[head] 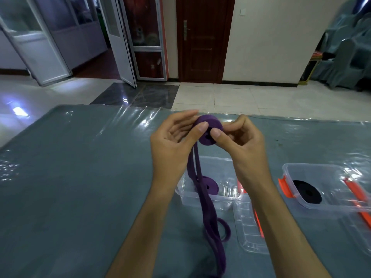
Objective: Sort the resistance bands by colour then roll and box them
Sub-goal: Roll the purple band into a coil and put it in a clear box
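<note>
Nearest the viewer, the loose tail of a purple band [208,215] trails down across the table [80,177], which wears a grey-blue cloth under clear plastic film, and loops just beside a clear lid [249,233] lying flat. The tail rises past the near wall of a clear box [210,197], where a finished purple roll [208,184] lies inside. To the right, well apart, a second clear box [325,205] with orange clips holds a black roll [307,191]; another orange-edged lid [361,207] lies against its far right side.

Above the boxes, both hands are raised over the table around a half-wound purple coil [208,131]. The left hand [172,137] has its grip on the coil, thumb pressed on the near face and fingers cupped behind. The right hand [243,141] pinches the coil's right side, thumb in front and fingers curled round it.

Beyond the table lie pale floor tiles, a dark wooden door [202,39], glass-panelled doors at the left, and covered chairs [349,47] at the right.
</note>
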`<state>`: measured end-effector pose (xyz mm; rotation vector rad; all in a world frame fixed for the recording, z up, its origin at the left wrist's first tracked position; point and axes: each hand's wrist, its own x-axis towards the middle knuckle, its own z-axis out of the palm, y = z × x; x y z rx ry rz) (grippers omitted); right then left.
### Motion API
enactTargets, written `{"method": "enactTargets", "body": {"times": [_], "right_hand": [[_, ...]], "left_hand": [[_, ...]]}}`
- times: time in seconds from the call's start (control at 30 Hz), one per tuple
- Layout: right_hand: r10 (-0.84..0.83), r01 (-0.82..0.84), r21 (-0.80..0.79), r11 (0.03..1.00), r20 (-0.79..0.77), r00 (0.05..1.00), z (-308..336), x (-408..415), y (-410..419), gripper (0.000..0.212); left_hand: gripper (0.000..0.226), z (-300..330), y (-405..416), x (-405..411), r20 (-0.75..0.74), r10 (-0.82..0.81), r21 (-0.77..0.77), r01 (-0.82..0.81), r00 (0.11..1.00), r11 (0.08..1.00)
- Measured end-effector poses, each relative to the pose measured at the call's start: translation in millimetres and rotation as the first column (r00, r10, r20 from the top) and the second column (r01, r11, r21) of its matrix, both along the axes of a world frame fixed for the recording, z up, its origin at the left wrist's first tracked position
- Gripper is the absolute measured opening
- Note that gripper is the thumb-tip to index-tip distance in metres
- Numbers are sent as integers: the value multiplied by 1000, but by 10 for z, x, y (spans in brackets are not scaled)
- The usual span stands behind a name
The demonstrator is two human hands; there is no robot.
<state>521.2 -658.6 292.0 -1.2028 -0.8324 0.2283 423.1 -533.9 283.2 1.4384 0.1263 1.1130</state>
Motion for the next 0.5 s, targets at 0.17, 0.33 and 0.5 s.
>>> {"method": "enactTargets", "body": {"times": [0.17,0.33,0.5], "right_hand": [[-30,26,75,997,60,998,29,19,-18,20],[29,-29,-11,1000,-12,1000,-51,61,-58,24],[0,3,-24,1000,100,995,-17,128,-106,36]], "left_hand": [[27,-33,-51,18,-34,-74,-23,74,997,997],[22,13,41,-16,-89,-60,105,69,994,992],[29,-66,51,-44,-140,-132,68,143,981,987]]}}
